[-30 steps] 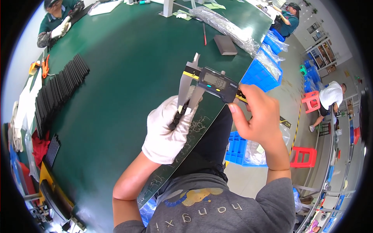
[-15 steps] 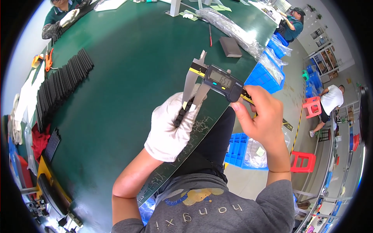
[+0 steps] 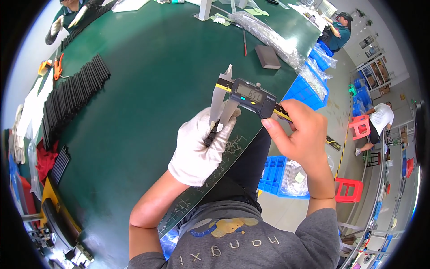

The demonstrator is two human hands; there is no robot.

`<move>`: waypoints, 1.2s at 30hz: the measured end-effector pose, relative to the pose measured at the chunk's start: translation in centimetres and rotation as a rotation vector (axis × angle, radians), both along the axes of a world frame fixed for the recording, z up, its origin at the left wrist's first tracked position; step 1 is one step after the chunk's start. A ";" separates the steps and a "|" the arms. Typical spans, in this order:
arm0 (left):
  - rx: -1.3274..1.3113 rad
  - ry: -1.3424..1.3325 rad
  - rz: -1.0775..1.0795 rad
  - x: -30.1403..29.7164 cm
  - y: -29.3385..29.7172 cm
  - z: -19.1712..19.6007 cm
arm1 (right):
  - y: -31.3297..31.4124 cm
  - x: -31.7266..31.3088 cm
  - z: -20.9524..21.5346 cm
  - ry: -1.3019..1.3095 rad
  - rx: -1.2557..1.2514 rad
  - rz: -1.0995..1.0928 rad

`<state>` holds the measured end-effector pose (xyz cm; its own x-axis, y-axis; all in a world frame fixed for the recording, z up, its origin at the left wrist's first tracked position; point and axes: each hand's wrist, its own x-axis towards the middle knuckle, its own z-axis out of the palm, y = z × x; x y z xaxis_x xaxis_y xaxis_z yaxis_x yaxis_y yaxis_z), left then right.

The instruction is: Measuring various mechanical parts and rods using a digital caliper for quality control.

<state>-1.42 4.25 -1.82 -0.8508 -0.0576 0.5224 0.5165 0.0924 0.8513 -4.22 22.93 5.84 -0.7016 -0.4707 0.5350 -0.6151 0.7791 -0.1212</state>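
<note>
My left hand (image 3: 190, 145) wears a white glove and is closed around a short black rod (image 3: 208, 141), whose near end sticks out of the fingers. The far part of the rod lies hidden by the glove and the caliper's jaws. In my bare right hand (image 3: 307, 132) is the right end of a digital caliper (image 3: 253, 97), with the thumb under its slide. The caliper's long jaws point down toward my left hand and straddle the rod. Its screen is lit with a reading.
A long row of black rods (image 3: 74, 96) lies on the green table (image 3: 148, 80) at the left, near orange-handled pliers (image 3: 58, 66). A dark box (image 3: 268, 57) and plastic-wrapped bundle (image 3: 264, 33) are farther off. Blue crates (image 3: 309, 89) stand along the right edge. Co-workers (image 3: 338, 33) sit beyond.
The caliper has tilted, and its jaws sit a little lower and further left against the gloved hand. At far left, a co-worker's gloved hands have moved apart.
</note>
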 end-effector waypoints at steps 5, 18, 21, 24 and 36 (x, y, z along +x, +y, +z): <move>-0.062 -0.033 0.011 0.2 -0.2 0.1 | 0.0 0.0 0.1 0.000 -0.016 -0.012; -0.018 -0.072 -0.037 0.0 -0.2 0.3 | 0.3 -0.2 -0.1 -0.007 0.019 -0.002; -0.018 -0.067 -0.048 0.0 -0.4 0.6 | 0.3 -0.4 -0.4 0.015 0.011 0.033; -0.021 -0.109 -0.072 0.1 -0.5 0.9 | 0.3 -0.6 -0.2 0.026 0.034 0.023; 0.093 -0.092 -0.091 0.2 0.1 -0.2 | 0.8 -0.5 -0.5 0.037 0.064 0.044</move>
<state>-1.26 4.40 -2.04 -0.8988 -0.0231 0.4378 0.4384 -0.0328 0.8982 -4.71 23.72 5.38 -0.6601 -0.5345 0.5278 -0.6518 0.7568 -0.0489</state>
